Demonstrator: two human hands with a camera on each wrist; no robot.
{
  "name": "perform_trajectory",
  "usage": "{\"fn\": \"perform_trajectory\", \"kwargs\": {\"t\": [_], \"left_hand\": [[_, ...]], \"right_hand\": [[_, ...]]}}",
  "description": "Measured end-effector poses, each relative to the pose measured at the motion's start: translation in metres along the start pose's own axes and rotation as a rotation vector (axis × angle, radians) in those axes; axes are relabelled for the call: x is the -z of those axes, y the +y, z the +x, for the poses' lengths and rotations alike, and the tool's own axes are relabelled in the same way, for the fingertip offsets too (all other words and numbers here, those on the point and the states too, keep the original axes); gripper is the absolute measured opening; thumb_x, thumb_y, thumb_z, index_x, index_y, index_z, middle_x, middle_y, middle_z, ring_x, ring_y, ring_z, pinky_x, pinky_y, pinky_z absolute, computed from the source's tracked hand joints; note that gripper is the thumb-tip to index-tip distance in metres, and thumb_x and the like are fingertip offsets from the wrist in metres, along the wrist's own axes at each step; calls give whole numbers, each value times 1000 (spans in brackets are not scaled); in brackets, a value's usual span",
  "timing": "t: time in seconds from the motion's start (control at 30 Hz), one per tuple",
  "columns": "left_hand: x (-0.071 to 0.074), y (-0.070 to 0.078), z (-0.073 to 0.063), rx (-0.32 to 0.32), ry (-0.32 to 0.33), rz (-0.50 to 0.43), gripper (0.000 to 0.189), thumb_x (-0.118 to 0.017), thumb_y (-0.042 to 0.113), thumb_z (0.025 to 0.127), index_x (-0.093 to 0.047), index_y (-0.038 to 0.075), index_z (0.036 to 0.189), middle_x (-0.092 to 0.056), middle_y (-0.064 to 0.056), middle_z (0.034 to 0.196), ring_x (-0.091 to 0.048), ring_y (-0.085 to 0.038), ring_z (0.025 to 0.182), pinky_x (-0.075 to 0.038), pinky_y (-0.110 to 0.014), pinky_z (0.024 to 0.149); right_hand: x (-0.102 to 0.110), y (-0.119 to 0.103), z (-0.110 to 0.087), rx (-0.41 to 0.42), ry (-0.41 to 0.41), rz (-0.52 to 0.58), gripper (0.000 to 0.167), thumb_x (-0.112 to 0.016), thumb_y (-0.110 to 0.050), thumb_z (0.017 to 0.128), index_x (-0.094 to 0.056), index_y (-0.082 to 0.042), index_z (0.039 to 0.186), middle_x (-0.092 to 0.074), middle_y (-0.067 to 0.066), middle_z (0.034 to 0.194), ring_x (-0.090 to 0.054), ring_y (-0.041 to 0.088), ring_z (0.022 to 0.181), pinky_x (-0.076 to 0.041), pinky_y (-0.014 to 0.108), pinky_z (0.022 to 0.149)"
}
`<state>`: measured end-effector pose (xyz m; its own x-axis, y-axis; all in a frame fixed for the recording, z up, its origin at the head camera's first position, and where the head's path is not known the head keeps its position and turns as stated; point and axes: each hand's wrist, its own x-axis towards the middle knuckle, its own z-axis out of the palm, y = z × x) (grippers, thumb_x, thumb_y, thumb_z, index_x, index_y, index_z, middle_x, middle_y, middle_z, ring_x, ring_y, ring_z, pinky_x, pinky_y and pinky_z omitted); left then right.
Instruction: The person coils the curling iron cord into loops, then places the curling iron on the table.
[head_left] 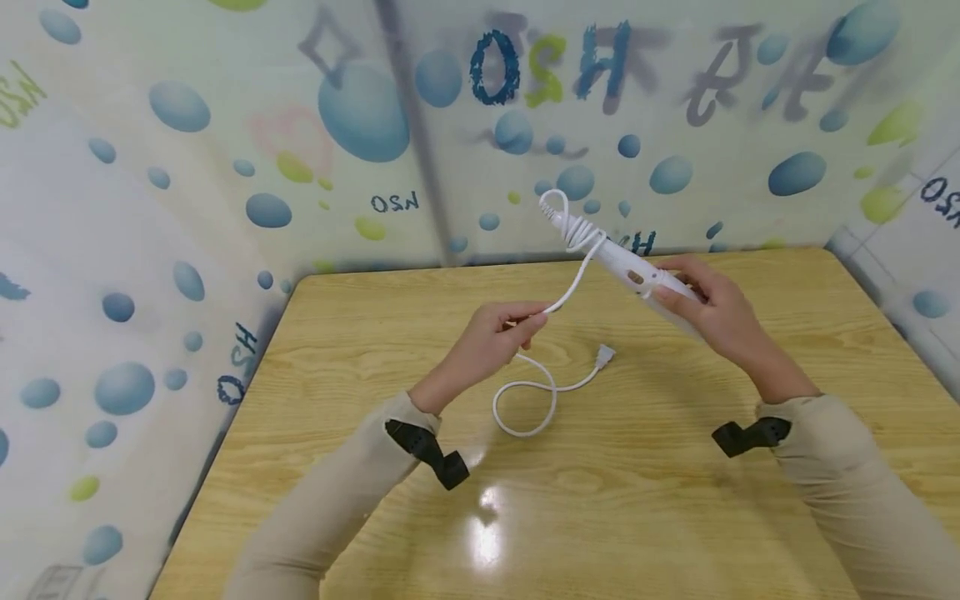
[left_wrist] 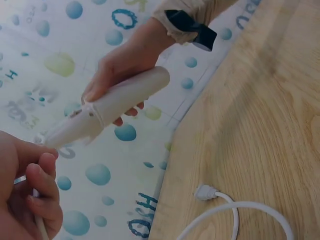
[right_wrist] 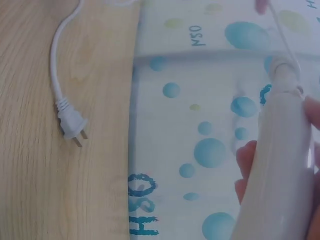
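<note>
My right hand grips the thick end of a white hair styling iron, held tilted above the table. Several turns of its white power cord are wound round the narrow end, which points up and to the left. Between thumb and fingers, my left hand pinches the cord a short way from those turns. From there the cord drops in a loose loop, ending in a two-pin plug over the wood. In the right wrist view the smooth body of the iron fills the lower right.
Below the hands is a wood-grain table, with a light glare near its front middle. A patterned cloth wall with blue and green spots closes off the back and sides. Each sleeve carries a black wrist strap.
</note>
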<state>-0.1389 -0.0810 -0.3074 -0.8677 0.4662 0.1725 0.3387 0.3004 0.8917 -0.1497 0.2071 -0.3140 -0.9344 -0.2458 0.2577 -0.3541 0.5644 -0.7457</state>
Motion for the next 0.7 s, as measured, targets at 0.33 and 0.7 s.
{"fn": "perform_trajectory", "kwargs": {"t": [0.33, 0.7], "left_hand": [[13, -37, 17, -11, -56, -95, 28, -50, 18, 96, -64, 4, 116, -51, -15, 65, -41, -14, 45, -36, -25, 42], [31, -71, 20, -44, -251, -267, 30, -39, 10, 100, -61, -7, 111, -46, -7, 65, -37, -17, 55, -35, -25, 56]], "right_hand": [[4, -2, -5, 91, -67, 230, 26, -48, -10, 96, -51, -8, 122, -58, -9, 101, -57, 13, 79, -44, 27, 64], [12, -4, 0, 115, -66, 505, 25, -42, -9, 97, -56, -12, 117, -60, 0, 99, -63, 17, 69, -47, 26, 59]]}}
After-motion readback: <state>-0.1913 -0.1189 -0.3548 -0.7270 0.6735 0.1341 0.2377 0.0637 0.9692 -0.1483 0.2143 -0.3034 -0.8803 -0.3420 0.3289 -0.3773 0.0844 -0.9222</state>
